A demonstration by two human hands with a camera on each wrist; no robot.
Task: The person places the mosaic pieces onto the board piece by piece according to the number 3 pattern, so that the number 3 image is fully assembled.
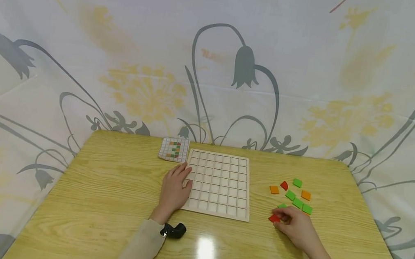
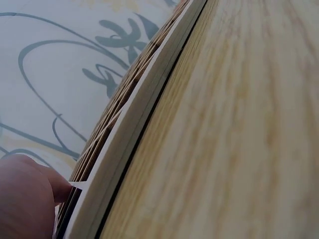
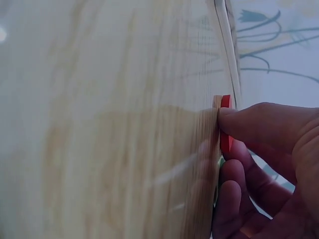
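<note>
My left hand [image 1: 175, 187] rests on the left edge of a pale wooden grid board [image 1: 219, 185], its fingers fairly straight along the rim. In the left wrist view, the thumb touches the side of the board [image 2: 124, 117]. My right hand [image 1: 298, 228] pinches a red tile [image 1: 273, 218] between thumb and fingers. The right wrist view shows that red tile [image 3: 226, 101] edge-on under the thumb, close to the tabletop. A green tile [image 1: 282, 205] lies just beyond the right fingertips, partly covered. The board's squares hold no tiles.
Beyond the right hand lie loose tiles: several green ones [image 1: 297, 203], orange ones [image 1: 274, 189] and a red wedge-shaped one [image 1: 284, 185]. A card with a coloured grid pattern [image 1: 164, 147] sits at the board's upper left. A patterned curtain [image 1: 143, 58] hangs behind the wooden table [image 1: 114, 179].
</note>
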